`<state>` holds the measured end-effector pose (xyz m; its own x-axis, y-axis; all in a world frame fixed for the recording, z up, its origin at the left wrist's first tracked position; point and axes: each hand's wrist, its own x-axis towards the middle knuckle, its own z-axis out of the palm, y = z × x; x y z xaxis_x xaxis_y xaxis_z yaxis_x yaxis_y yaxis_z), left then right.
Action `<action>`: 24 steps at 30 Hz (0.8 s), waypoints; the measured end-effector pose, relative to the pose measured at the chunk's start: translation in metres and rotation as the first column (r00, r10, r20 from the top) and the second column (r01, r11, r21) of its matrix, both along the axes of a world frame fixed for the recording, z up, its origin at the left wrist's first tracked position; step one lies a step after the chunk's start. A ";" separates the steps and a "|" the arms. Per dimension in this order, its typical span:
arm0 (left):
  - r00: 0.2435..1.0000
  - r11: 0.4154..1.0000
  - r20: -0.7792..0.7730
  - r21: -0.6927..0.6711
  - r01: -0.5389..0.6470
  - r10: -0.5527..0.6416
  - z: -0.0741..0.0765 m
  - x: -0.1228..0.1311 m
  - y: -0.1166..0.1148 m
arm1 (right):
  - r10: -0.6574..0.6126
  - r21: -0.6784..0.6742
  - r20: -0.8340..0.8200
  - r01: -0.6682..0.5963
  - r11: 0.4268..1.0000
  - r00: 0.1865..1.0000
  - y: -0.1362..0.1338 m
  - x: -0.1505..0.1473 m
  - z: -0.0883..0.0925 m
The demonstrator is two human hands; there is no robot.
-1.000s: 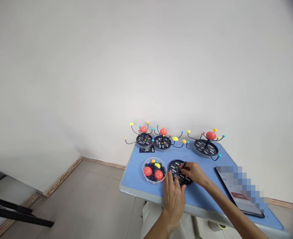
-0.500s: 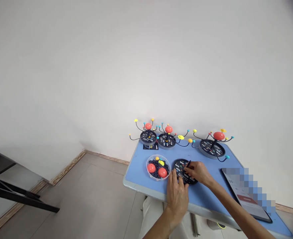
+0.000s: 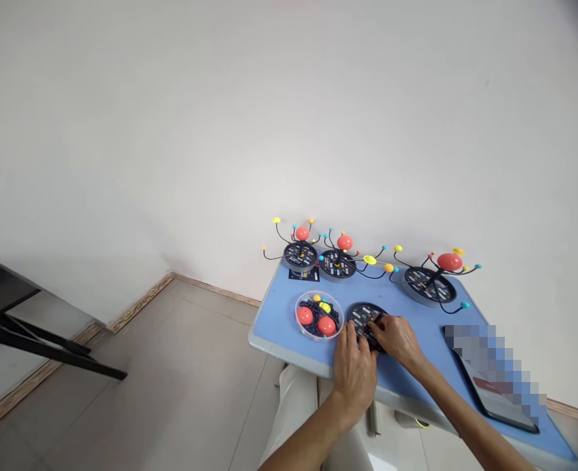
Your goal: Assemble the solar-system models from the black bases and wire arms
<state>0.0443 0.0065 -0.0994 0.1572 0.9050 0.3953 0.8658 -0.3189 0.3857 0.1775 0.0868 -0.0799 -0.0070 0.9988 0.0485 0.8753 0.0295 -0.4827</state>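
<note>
From the head camera we look down on a blue worktop [image 3: 275,314], where our left hand [image 3: 354,374] and right hand [image 3: 399,341] meet over a black round base [image 3: 362,315]. The base lies flat near the front edge of the worktop, with small coloured bits and pale labels on its face. Our left fingers [image 3: 352,341] lie over its near edge, though we cannot tell whether they grip it. Our right fingers [image 3: 380,325] are closed together on top of the base, and anything between them is too small to make out.

Just left of the base sits a clear round tub [image 3: 296,314]. Inside it we see two orange-red balls [image 3: 305,316], a yellow piece [image 3: 325,307], a small yellow ball [image 3: 317,298] and a tangle of black wire arms [image 3: 316,315], with small blue bits among them.

Behind, along the back of the worktop, stand three finished wire models [image 3: 429,284], each on its own black base, with orange-red balls and small yellow and blue tips. A small black card [image 3: 303,275] lies by the left model. To the right lies a dark tablet [image 3: 507,418], its screen pixelated.
</note>
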 end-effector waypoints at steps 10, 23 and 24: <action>0.999 0.999 -0.024 0.032 -0.030 0.031 0.000 0.001 0.000 | 0.178 -0.026 -0.148 -0.183 0.983 0.973 0.000 0.018 0.018; 0.999 0.999 -0.018 0.021 -0.044 0.044 -0.003 0.002 -0.002 | 0.157 0.127 -0.021 -0.153 0.980 0.987 -0.004 0.002 0.002; 0.999 0.999 -0.018 0.019 -0.046 0.046 -0.004 0.002 -0.002 | 0.157 0.140 -0.015 -0.153 0.978 0.988 -0.005 0.001 0.004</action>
